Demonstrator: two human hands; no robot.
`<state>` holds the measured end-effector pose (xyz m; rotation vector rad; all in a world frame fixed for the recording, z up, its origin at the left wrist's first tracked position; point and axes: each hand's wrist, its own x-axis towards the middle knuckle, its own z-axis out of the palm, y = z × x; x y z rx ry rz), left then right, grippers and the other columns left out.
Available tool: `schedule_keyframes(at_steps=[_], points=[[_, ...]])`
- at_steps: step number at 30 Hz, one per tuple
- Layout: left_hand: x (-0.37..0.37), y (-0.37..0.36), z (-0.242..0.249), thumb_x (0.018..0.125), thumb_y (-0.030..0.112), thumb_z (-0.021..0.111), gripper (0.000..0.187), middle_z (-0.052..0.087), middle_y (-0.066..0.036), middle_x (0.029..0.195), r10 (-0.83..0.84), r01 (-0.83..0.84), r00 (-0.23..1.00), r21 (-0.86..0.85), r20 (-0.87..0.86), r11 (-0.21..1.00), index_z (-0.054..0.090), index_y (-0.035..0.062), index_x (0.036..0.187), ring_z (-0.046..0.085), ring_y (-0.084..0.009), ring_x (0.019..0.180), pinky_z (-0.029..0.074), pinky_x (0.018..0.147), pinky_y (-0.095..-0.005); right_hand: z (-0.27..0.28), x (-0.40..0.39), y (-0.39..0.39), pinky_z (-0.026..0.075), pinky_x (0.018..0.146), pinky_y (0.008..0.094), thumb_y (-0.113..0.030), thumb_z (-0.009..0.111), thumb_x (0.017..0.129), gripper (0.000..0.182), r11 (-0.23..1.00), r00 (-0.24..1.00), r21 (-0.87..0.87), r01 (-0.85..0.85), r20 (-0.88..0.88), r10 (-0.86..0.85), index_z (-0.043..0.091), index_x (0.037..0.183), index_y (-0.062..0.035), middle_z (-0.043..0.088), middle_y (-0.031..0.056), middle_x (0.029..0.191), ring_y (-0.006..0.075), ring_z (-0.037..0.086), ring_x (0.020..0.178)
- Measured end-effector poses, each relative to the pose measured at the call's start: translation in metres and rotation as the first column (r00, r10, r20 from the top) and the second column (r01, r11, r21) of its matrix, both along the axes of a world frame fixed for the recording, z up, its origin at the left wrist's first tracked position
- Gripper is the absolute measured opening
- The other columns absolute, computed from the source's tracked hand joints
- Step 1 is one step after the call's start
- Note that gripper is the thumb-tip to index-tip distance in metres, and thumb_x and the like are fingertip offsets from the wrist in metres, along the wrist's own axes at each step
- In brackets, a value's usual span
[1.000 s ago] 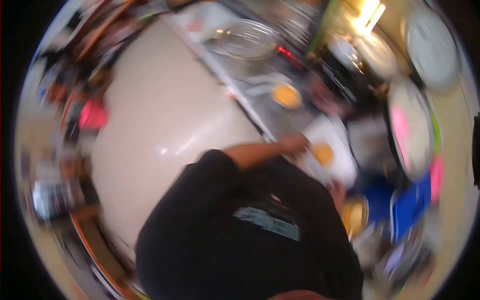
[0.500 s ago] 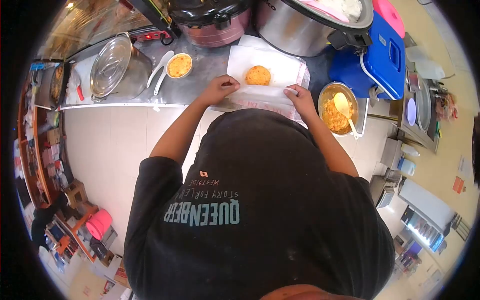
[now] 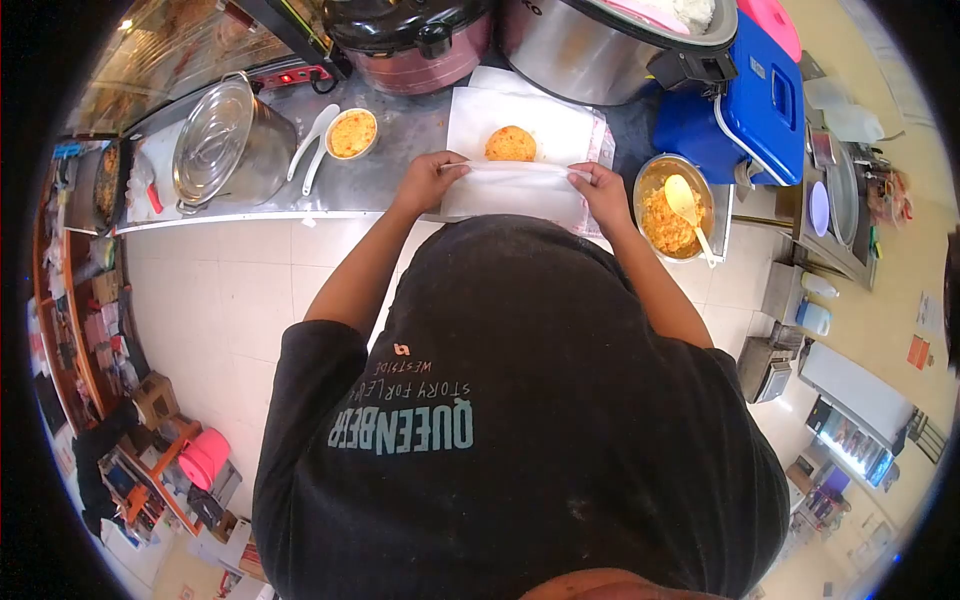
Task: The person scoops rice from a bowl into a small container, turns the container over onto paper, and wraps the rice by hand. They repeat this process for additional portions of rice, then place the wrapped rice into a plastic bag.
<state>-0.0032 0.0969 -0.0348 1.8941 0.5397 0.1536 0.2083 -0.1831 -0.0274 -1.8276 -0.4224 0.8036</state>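
Observation:
A round mound of orange rice (image 3: 510, 144) lies on white wrapping paper (image 3: 475, 118) on the counter. My left hand (image 3: 433, 180) pinches the left end of a raised, folded paper edge. The right end of that edge is pinched by my right hand (image 3: 603, 192). Held taut, the fold runs across the near side of the rice and partly covers it. To the left stands a small cup of orange rice (image 3: 352, 133) beside two white spoons. A metal bowl of orange rice (image 3: 668, 222) with a pale yellow spoon (image 3: 681, 200) is near my right hand.
At the back stand a black-lidded cooker (image 3: 410, 50) and a large steel cooker of white rice (image 3: 580, 55). A lidded steel pot (image 3: 235, 145) is at the left, a blue cool box (image 3: 745, 110) at the right. The counter's front edge (image 3: 260, 214) is close to my body.
The paper fold has risen and now overlaps the near edge of the rice. The printed part in front of it has gone from sight. The whole view has shifted slightly.

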Motion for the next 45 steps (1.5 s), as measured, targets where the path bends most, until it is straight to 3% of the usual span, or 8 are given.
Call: schedule_keyframes(at_steps=[7, 13, 16, 21, 26, 30, 37, 45], points=[[0.002, -0.001, 0.008, 0.087, 0.011, 0.079, 0.024, 0.067, 0.000, 0.080, 0.010, -0.022, 0.989, -0.079, -0.144, 0.997, 0.071, 0.0067, 0.109, 0.061, -0.0082, 0.076, 0.049, 0.071, -0.0238, 0.014, -0.004, 0.003, 0.043, 0.063, 0.0210, -0.012, 0.072, 0.094, 0.015, 0.991, 0.990, 0.127, 0.035, -0.141, -0.017, 0.070, 0.103, -0.0004, 0.068, -0.0011, 0.082, 0.0039, 0.055, 0.069], [0.004, -0.005, 0.001, 0.086, 0.020, 0.080, 0.027, 0.064, 0.000, 0.076, 0.039, 0.045, 0.980, -0.411, 0.194, 0.911, 0.072, 0.0066, 0.108, 0.049, -0.0080, 0.064, 0.044, 0.059, -0.0297, 0.006, 0.006, -0.002, 0.045, 0.064, 0.0212, -0.014, 0.071, 0.095, 0.014, 0.997, 0.988, 0.080, -0.013, -0.152, 0.025, 0.070, 0.102, -0.0012, 0.070, -0.0002, 0.083, 0.0044, 0.057, 0.070], [0.005, 0.013, 0.003, 0.090, 0.022, 0.076, 0.023, 0.064, 0.001, 0.076, -0.108, 0.101, 0.990, -0.072, -0.092, 0.992, 0.073, 0.0051, 0.106, 0.050, -0.0075, 0.064, 0.044, 0.061, -0.0289, 0.007, 0.006, 0.000, 0.046, 0.064, 0.0222, -0.016, 0.072, 0.095, 0.017, 0.999, 0.994, 0.052, -0.011, -0.105, 0.016, 0.070, 0.102, -0.0011, 0.071, 0.0012, 0.085, 0.0051, 0.059, 0.071], [0.003, 0.009, 0.002, 0.090, 0.019, 0.075, 0.020, 0.067, -0.001, 0.078, 0.010, -0.021, 0.997, -0.134, -0.079, 0.991, 0.074, 0.0039, 0.103, 0.053, -0.0093, 0.063, 0.046, 0.062, -0.0273, -0.004, -0.002, -0.004, 0.050, 0.068, 0.0268, -0.015, 0.074, 0.090, 0.021, 0.988, 1.000, 0.157, -0.005, 0.013, 0.002, 0.071, 0.106, -0.0023, 0.073, 0.0049, 0.085, 0.0094, 0.062, 0.073], [-0.016, 0.002, 0.011, 0.081, 0.001, 0.077, 0.019, 0.076, -0.009, 0.092, -0.129, 0.126, 0.991, -0.066, -0.039, 0.990, 0.076, 0.0048, 0.100, 0.069, -0.0169, 0.077, 0.053, 0.071, -0.0305, -0.007, -0.012, -0.036, 0.052, 0.073, 0.0291, -0.003, 0.070, 0.082, 0.024, 0.974, 0.949, -0.184, -0.135, 0.258, 0.181, 0.073, 0.105, -0.0065, 0.074, 0.0070, 0.092, 0.0159, 0.065, 0.076], [-0.037, -0.006, 0.043, 0.082, 0.001, 0.074, 0.015, 0.074, -0.012, 0.090, -0.358, 0.348, 0.934, 0.262, -0.008, 0.900, 0.075, 0.0041, 0.096, 0.070, -0.0223, 0.079, 0.053, 0.074, -0.0339, 0.015, -0.029, -0.068, 0.052, 0.075, 0.0310, -0.001, 0.067, 0.084, 0.023, 0.964, 0.887, -0.088, -0.252, 0.378, 0.266, 0.071, 0.106, -0.0045, 0.073, 0.0104, 0.095, 0.0185, 0.066, 0.079], [-0.027, -0.019, 0.039, 0.100, 0.018, 0.061, 0.020, 0.069, -0.006, 0.087, -0.078, 0.072, 0.997, -0.171, -0.023, 0.983, 0.070, 0.0019, 0.106, 0.061, -0.0118, 0.078, 0.049, 0.072, -0.0316, 0.035, -0.026, -0.043, 0.045, 0.063, 0.0335, -0.021, 0.069, 0.095, 0.020, 0.982, 0.956, -0.180, -0.060, 0.274, 0.109, 0.067, 0.100, -0.0016, 0.066, 0.0113, 0.078, 0.0172, 0.054, 0.066], [0.004, -0.020, -0.028, 0.099, 0.037, 0.061, 0.045, 0.061, -0.017, 0.067, 0.226, -0.230, 0.950, 0.005, -0.214, 0.973, 0.065, -0.0059, 0.085, 0.055, -0.0235, 0.061, 0.046, 0.062, -0.0402, -0.007, 0.000, -0.012, 0.049, 0.060, 0.0378, -0.039, 0.075, 0.088, 0.042, 0.935, 0.949, -0.348, 0.071, 0.312, 0.044, 0.071, 0.083, 0.0024, 0.067, 0.0160, 0.068, 0.0234, 0.061, 0.058]])
